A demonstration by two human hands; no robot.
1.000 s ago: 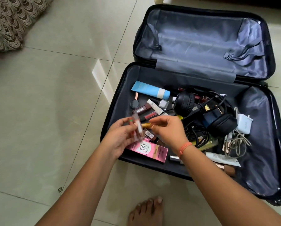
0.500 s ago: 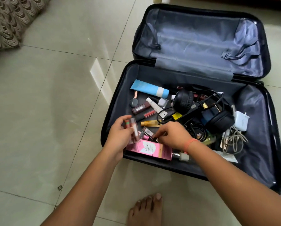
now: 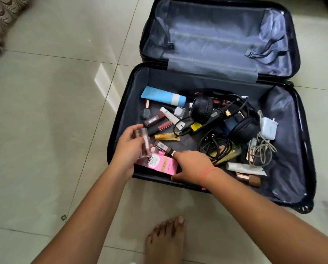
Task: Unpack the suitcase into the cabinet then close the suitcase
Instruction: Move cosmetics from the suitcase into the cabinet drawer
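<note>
Floor (image 3: 45,130): pale glossy tiles. It carries the suitcase (image 3: 121,119), which lies fully open and flat, reaching to the floor's right edge.

Far half (image 3: 216,40): grey lining and loose straps only.

Near half: mixed load.
- Black headphones (image 3: 243,128) sit right of centre, tangled with a coil of black cable (image 3: 214,145).
- Blue tube (image 3: 163,96) lies toward the far-left corner of this half, cap pointing right.
- Pink box (image 3: 159,163) lies flat against the near edge, left side.
- White charger (image 3: 268,130) is just right of the headphones, with its pale cord (image 3: 262,151) bunched on the near side.
- White tube (image 3: 243,168) and a copper-capped bottle (image 3: 249,179) lie by the near edge, right of the pink box.
- Lipsticks and small vials are scattered between the blue tube and the pink box.

Left hand (image 3: 130,147): above the near-left corner of the load, fingers curled round a bundle of small cosmetic tubes (image 3: 144,143), one clear with brown contents. The bundle is held just over the pink box.

Right hand (image 3: 191,166): down on the right end of the pink box, thumb on its near side, fingers over the top, so it grips the box. An orange band (image 3: 209,171) is on that wrist.

A bare foot (image 3: 165,242) stands on the floor near the bottom edge. Patterned fabric (image 3: 1,21) occupies the floor's far-left corner.
</note>
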